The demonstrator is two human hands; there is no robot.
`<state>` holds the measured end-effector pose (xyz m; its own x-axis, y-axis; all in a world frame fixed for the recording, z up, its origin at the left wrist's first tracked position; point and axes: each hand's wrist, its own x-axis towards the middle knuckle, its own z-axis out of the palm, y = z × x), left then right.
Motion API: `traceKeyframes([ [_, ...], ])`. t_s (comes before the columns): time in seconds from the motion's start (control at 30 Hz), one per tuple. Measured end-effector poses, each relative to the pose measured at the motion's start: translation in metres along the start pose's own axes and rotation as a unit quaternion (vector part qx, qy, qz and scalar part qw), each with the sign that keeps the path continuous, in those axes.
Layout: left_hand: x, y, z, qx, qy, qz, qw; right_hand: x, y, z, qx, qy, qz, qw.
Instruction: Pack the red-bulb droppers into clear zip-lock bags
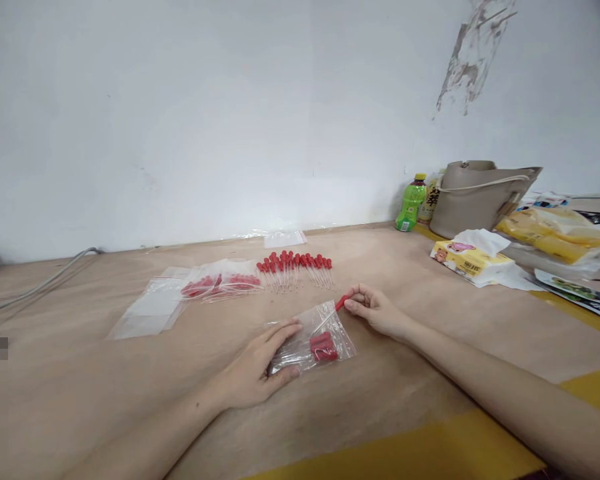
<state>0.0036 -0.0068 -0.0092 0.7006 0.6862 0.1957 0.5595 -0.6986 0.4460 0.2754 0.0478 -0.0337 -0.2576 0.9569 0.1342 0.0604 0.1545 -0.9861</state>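
A small clear zip bag (313, 340) is pinned flat on the bench (430, 373) by the left hand (255, 370), whose fingers are spread and only lightly curled, with the fingertips resting on the bag's near-left edge and nothing gripped. A few red-capped droppers are already seen inside the bag, lying near its right end. A single red-capped dropper (341, 302) is pinched at its red bulb between the thumb and fingertips of the right hand (375, 310), the hand being closed around it just at the bag's upper right corner, where the opening appears to lie. The step in hand is judged to be the filling of the bag, one piece at a time, with this dropper about to be slid in through the mouth. For that move, the mouth would need to be kept open and the bag held from sliding, and the thin clear stem would need to be guided in first without catching on the plastic. Farther back on the bench, a row of loose droppers (296, 267) is laid out, and just to its left filled bags (220, 283) are stacked beside empty bags (153, 310). A tissue pack (473, 260), a green bottle (411, 203) and a grey handbag (480, 197) are set well apart at the right.
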Motion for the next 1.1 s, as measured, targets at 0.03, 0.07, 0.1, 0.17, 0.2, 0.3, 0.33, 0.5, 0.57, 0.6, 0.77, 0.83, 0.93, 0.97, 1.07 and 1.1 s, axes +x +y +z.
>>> traceKeyframes([
  [0.03, 0.000, 0.000, 0.000, 0.002, -0.001, -0.001, 1.000, -0.001, -0.001, -0.002, -0.037, -0.019, -0.006, 0.999],
  [0.07, 0.000, 0.001, 0.000, 0.005, -0.003, -0.002, 1.000, -0.002, -0.002, -0.004, -0.069, -0.038, -0.016, 0.997],
  [0.1, 0.000, 0.001, -0.001, 0.007, -0.006, -0.004, 1.000, -0.003, -0.003, -0.005, -0.097, -0.057, -0.030, 0.993],
  [0.17, 0.000, 0.002, -0.001, 0.009, -0.009, -0.008, 1.000, -0.003, -0.004, -0.003, -0.137, -0.080, -0.070, 0.985],
  [0.2, 0.000, 0.002, -0.001, 0.009, -0.010, -0.009, 1.000, -0.003, -0.004, 0.000, -0.156, -0.080, -0.093, 0.980],
  [0.3, 0.000, 0.003, -0.001, 0.004, -0.007, -0.008, 1.000, -0.002, -0.002, 0.013, -0.220, -0.039, -0.131, 0.966],
  [0.33, 0.000, 0.003, -0.001, 0.002, -0.007, -0.007, 1.000, -0.002, -0.002, 0.017, -0.236, -0.028, -0.137, 0.962],
  [0.5, 0.000, 0.002, -0.001, -0.001, -0.011, -0.005, 1.000, -0.003, -0.004, 0.021, -0.230, -0.111, -0.162, 0.953],
  [0.57, -0.001, 0.001, 0.000, -0.003, -0.008, -0.008, 1.000, 0.004, -0.003, 0.012, -0.189, -0.092, -0.118, 0.971],
  [0.6, -0.001, 0.001, 0.000, -0.005, -0.005, -0.010, 1.000, 0.011, -0.001, 0.006, -0.176, -0.053, -0.081, 0.980],
  [0.77, -0.002, -0.003, 0.002, -0.012, 0.009, -0.017, 1.000, 0.073, 0.014, -0.023, -0.245, 0.168, 0.023, 0.955],
  [0.83, -0.002, -0.003, 0.003, -0.012, 0.008, -0.016, 1.000, 0.099, 0.019, -0.027, -0.258, 0.198, 0.024, 0.945],
  [0.93, -0.003, -0.003, 0.003, -0.006, 0.005, -0.015, 1.000, 0.126, 0.024, -0.024, -0.264, 0.231, 0.036, 0.936],
  [0.97, -0.003, -0.003, 0.002, -0.004, 0.002, -0.015, 1.000, 0.132, 0.025, -0.023, -0.263, 0.239, 0.041, 0.934],
  [1.07, -0.004, -0.002, 0.002, -0.001, -0.002, -0.015, 1.000, 0.138, 0.028, -0.021, -0.242, 0.261, 0.049, 0.933],
  [1.1, -0.004, -0.002, 0.001, -0.001, -0.001, -0.015, 1.000, 0.138, 0.028, -0.021, -0.230, 0.269, 0.047, 0.934],
])
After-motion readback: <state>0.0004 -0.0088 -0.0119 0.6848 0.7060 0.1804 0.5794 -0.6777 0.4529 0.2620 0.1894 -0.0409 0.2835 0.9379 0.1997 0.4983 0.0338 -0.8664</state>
